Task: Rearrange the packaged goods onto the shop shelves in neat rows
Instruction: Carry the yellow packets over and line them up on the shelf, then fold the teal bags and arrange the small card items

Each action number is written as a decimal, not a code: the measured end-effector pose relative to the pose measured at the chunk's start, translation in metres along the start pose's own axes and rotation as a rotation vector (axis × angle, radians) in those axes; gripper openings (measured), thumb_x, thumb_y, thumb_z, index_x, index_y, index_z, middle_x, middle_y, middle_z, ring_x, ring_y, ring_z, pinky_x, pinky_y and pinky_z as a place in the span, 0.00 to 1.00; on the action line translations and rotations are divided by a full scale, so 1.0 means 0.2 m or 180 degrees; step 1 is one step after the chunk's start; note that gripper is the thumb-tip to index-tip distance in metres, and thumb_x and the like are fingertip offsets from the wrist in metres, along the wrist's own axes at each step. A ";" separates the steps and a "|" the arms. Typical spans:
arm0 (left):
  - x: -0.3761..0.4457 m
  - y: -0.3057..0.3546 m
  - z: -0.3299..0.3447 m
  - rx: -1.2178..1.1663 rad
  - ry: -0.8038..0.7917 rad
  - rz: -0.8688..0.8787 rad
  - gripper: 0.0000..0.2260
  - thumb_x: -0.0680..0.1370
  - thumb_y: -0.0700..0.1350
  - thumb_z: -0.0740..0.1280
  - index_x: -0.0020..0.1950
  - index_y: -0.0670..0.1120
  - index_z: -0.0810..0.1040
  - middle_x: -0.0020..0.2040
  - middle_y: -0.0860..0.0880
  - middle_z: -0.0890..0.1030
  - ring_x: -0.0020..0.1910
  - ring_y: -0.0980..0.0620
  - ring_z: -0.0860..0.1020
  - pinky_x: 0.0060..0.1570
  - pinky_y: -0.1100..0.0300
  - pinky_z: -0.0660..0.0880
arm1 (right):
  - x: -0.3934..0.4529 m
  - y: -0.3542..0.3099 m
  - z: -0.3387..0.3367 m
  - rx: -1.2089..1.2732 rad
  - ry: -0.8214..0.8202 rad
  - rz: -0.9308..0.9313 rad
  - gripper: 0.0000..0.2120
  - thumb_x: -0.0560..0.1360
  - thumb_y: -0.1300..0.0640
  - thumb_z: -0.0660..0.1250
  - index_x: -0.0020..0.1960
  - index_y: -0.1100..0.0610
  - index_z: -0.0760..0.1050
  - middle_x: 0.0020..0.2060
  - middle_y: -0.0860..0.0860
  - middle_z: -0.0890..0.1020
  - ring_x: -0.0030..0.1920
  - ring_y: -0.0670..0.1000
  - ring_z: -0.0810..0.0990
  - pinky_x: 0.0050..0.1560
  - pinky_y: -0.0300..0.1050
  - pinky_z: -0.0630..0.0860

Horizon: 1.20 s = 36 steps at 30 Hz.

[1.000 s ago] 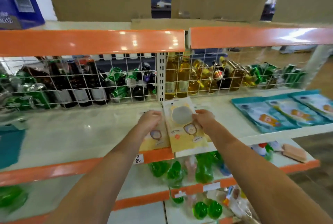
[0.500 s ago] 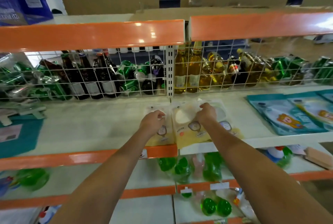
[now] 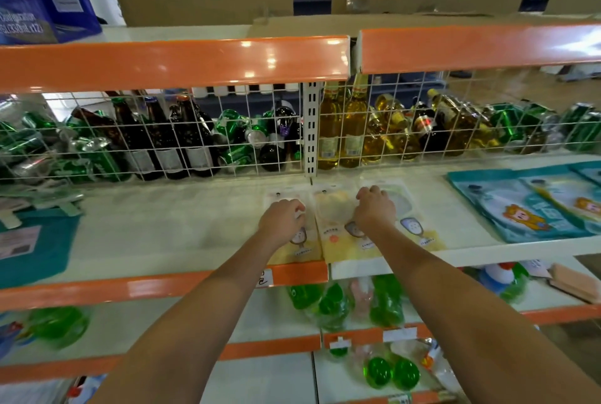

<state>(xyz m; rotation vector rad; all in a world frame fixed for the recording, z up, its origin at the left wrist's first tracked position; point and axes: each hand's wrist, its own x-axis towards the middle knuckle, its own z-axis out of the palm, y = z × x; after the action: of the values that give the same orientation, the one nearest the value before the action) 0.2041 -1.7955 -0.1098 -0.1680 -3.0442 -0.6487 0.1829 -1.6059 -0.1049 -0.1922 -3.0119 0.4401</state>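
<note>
Yellow packets are lying flat in a row of three on the white shelf at the centre of the frame, just in front of the wire grille that is holding back the bottles. The left packet, the middle packet and the right packet are sitting edge to edge, their lower ends reaching the orange shelf lip. The left hand is pressing down on the left packet with its fingers curled together, and the right hand is resting, fingers bent, across the seam between the middle and right packets; neither is gripping or lifting anything that shows. The step in hand looks like squaring up this row. The next move probably calls for small sideways nudges so the edges run parallel and the lower ends line up with the lip, without sliding one packet over its neighbour. Blue packets are lying at the right of the frame, well apart.
</note>
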 end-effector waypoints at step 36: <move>-0.99 -1.72 -0.83 0.1156 0.0412 -0.2205 0.19 0.80 0.51 0.58 0.68 0.46 0.69 0.67 0.44 0.71 0.67 0.43 0.68 0.64 0.48 0.65 | -0.60 -2.13 0.68 -0.0181 -0.0968 -0.2823 0.18 0.81 0.51 0.51 0.67 0.57 0.68 0.62 0.56 0.73 0.62 0.57 0.71 0.60 0.50 0.70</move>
<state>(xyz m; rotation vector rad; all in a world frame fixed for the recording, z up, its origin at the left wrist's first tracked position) 0.3637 -2.1947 -0.1058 0.9195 -2.9773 -0.0832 0.2406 -2.0642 -0.1195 1.2452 -2.9649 0.2948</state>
